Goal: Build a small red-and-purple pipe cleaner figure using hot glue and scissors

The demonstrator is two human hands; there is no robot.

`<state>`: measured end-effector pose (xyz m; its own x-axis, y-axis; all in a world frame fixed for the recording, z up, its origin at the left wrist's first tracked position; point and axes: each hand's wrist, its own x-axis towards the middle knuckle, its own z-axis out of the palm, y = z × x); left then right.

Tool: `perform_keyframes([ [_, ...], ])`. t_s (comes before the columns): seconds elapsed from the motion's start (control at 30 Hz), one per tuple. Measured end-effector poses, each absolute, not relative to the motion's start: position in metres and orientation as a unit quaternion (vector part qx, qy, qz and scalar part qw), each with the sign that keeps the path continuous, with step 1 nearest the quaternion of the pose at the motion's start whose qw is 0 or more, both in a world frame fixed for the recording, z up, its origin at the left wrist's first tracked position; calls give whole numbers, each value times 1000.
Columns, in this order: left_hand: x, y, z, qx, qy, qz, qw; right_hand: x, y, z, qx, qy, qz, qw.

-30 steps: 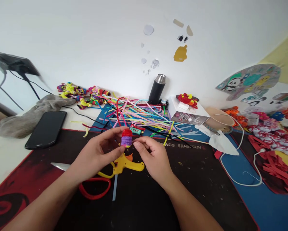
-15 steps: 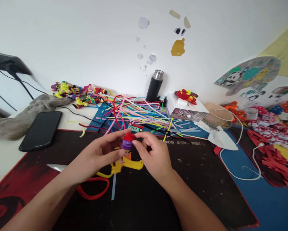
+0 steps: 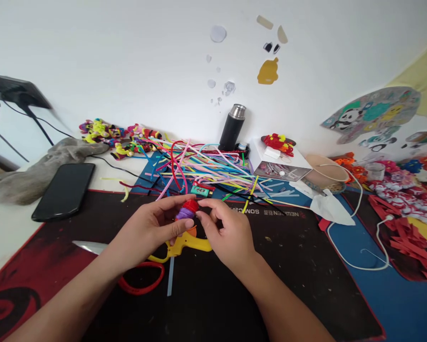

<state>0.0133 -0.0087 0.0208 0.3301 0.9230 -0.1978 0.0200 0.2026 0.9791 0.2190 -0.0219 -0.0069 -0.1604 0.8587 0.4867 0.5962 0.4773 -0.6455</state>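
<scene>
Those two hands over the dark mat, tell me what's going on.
The left hand holds a small red-and-purple piece between fingers and thumb; the right hand has its fingertips at the red end. Beneath them, a yellow tool and scissors, partly hidden by the left arm, lie on the mat. Coloured fuzzy stems are heaped behind.

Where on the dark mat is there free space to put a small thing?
The dark mat is bare, except specks, between the right hand and the white cable, and just right of the pale blue strip. It is crowded around the yellow tool and red-handled scissors, and behind, where pipe cleaners pile up.
</scene>
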Motion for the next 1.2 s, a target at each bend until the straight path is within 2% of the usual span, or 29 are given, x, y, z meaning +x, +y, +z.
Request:
perform_keyframes([
  [0.8,10,-12,8,578,471,360,562,221,-20,-12,-455,-802,52,384],
  [1.2,14,-11,13,550,479,359,582,222,-17,-13,-475,-790,98,374],
])
